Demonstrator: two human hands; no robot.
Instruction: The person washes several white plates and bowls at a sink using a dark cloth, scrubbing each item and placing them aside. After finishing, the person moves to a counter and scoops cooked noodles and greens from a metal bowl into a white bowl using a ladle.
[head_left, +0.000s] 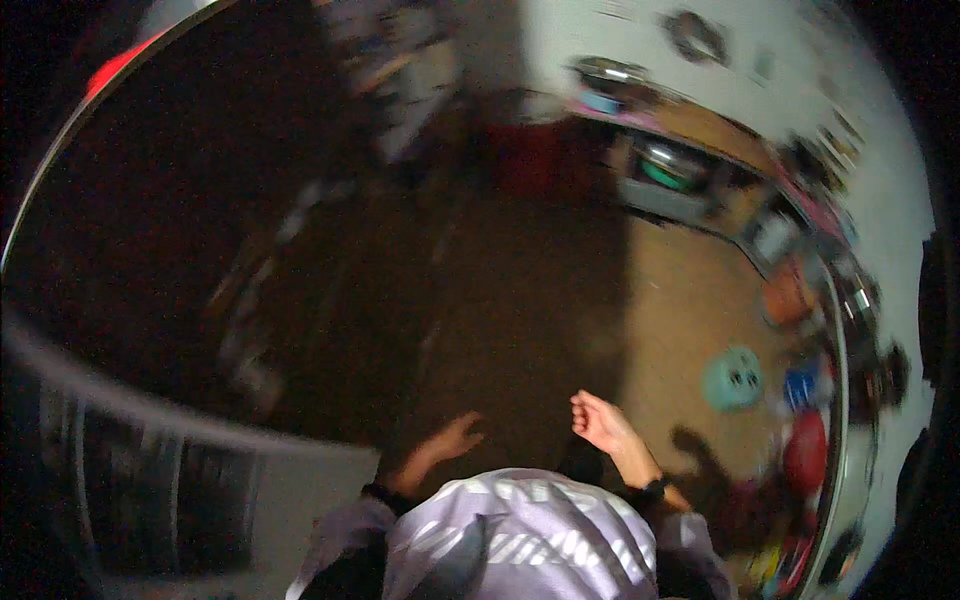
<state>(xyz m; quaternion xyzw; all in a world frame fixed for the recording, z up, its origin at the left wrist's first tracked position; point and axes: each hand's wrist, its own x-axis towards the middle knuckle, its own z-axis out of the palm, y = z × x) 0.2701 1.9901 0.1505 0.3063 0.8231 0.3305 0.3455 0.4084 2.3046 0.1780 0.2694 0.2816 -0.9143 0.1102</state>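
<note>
My left hand (454, 439) hangs over the dark floor in front of my body, its fingers apart and nothing seen in it. To its right my right hand (596, 421) is raised with curled fingers, at the border between the shaded floor and the lit floor (675, 300); no object shows in it. Dark bands sit at both wrists. Below the hands is the light shirt (525, 525) on my torso. Neither hand touches anything visible. The picture is blurred and dim.
A turquoise stool (733, 379) stands on the lit floor at the right. Beyond it are a blue item (801, 388) and a red rounded item (806, 454). A counter (716, 127) with shelves beneath curves along the pale wall. A barred window (165, 495) is at lower left.
</note>
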